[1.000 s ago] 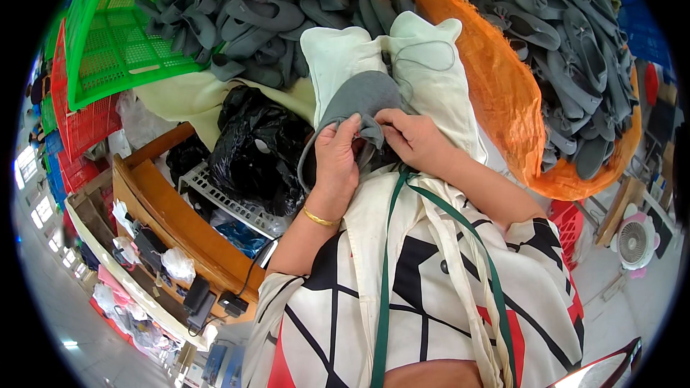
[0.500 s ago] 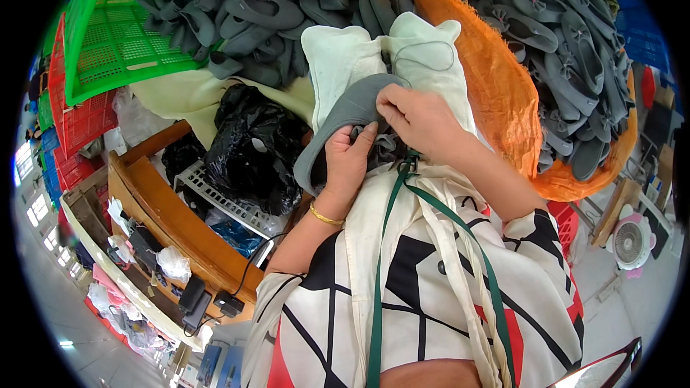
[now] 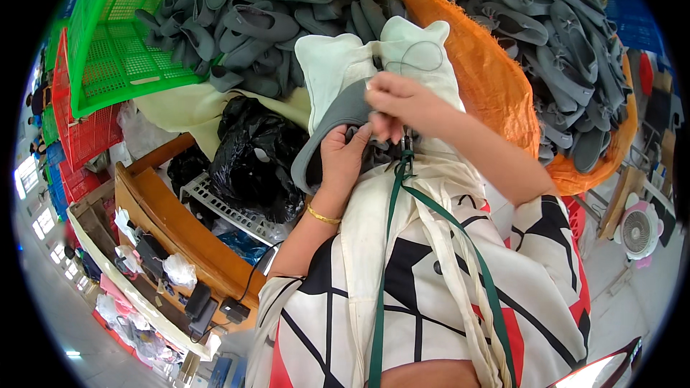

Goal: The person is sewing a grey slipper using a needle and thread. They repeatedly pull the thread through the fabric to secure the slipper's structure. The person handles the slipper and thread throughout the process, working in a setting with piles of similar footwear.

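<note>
My left hand is closed round a grey fabric shoe, its thumb inside the opening. My right hand is at the shoe's right edge, thumb and fingers pinched together. What that pinch holds is too small to make out. Beneath the shoe are two white cloth-covered pads on my lap. A thin dark thread loops over the right one. A dark metal piece on a green cord hangs just below my right hand.
Grey shoes are heaped ahead beside a green crate. More fill an orange sack at the right. On the left are a black plastic bag, a wooden drawer and red crates. A small fan stands far right.
My right hand has shifted slightly left and lower, its fingers turned over at the shoe's edge. My left hand keeps its hold on the shoe. The view has shifted slightly.
</note>
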`<action>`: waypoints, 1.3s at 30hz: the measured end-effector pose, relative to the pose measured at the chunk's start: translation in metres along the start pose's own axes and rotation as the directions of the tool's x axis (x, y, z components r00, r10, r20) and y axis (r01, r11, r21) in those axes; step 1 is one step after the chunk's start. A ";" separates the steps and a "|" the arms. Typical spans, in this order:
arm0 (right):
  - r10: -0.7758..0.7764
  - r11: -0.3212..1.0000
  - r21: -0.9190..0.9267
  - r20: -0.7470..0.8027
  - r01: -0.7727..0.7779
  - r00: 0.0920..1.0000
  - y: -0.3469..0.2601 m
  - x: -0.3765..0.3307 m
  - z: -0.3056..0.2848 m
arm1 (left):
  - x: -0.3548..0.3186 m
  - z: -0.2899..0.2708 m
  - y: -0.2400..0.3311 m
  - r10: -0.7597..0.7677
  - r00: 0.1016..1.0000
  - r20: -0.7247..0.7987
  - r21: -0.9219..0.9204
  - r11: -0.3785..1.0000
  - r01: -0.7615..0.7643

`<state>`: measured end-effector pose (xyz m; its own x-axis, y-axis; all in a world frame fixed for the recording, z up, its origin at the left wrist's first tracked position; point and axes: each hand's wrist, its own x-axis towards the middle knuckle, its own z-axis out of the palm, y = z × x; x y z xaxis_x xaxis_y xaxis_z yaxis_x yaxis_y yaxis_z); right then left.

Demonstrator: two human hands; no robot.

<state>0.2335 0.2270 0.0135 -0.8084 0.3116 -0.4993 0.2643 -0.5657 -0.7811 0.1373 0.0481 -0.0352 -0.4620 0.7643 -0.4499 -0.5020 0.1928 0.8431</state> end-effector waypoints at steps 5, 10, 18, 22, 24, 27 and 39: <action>-0.193 0.879 0.276 -0.540 0.388 0.819 -0.064 -0.035 -0.136 | -0.002 -0.005 0.001 -0.038 0.998 -0.059 0.153 0.987 0.046; -0.504 0.416 -0.153 -0.859 0.896 0.088 -0.125 -0.184 -0.377 | 0.013 -0.011 0.034 -0.024 0.998 0.055 0.656 0.755 -0.018; -0.754 0.572 -0.798 -0.602 0.189 -0.264 -0.066 -0.186 -0.302 | 0.043 0.027 0.089 -0.283 0.761 0.584 0.811 0.242 -0.533; -0.711 0.699 -0.575 -0.490 0.426 0.505 0.006 -0.102 -0.163 | 0.042 0.040 0.062 -0.189 0.785 0.589 0.807 0.100 -0.582; -0.492 0.783 -0.583 -0.366 0.217 0.790 0.032 -0.088 -0.093 | 0.031 0.044 0.066 0.133 0.749 0.650 0.757 -0.027 -0.652; -0.587 0.409 -0.842 0.053 0.353 0.808 0.043 -0.081 -0.045 | 0.005 0.046 0.072 0.261 0.793 0.551 0.835 -0.172 -0.523; -0.678 0.357 -0.855 0.040 0.376 0.734 0.092 -0.064 -0.026 | -0.032 0.006 0.009 0.125 0.990 0.061 0.835 0.537 -0.119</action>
<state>0.3230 0.1749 -0.0365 -0.7938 0.5815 0.1781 0.2398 0.5684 -0.7870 0.1517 0.0293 -0.0119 -0.4757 0.8184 -0.3222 0.3960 0.5264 0.7524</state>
